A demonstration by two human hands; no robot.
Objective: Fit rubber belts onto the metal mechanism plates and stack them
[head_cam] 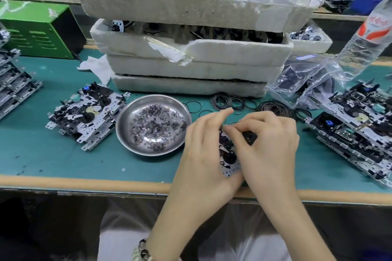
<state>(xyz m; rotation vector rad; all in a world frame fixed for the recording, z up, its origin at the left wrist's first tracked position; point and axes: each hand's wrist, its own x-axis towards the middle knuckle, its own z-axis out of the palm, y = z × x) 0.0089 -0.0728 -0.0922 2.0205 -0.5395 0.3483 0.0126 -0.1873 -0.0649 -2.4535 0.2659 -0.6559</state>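
Now: both hands on one plate at the bench's near edge

Left hand (203, 144) is gripping the mechanism plate (230, 167) from its left side, fingers curling behind it, forefinger sticking up. Right hand (269, 144) is curling over the plate's top right, fingertips pinching sth small by the left thumb, poss. a belt, too hidden to tell. Loose rubber belts (275, 109) are lying just beyond the knuckles. Steel dish (125, 125) of washers is sitting to the left.

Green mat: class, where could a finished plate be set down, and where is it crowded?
Bare: front left, between the small plate stack, steel dish and wooden edge. Crowded: around the held plate, with loose belts, bag and foam trays.
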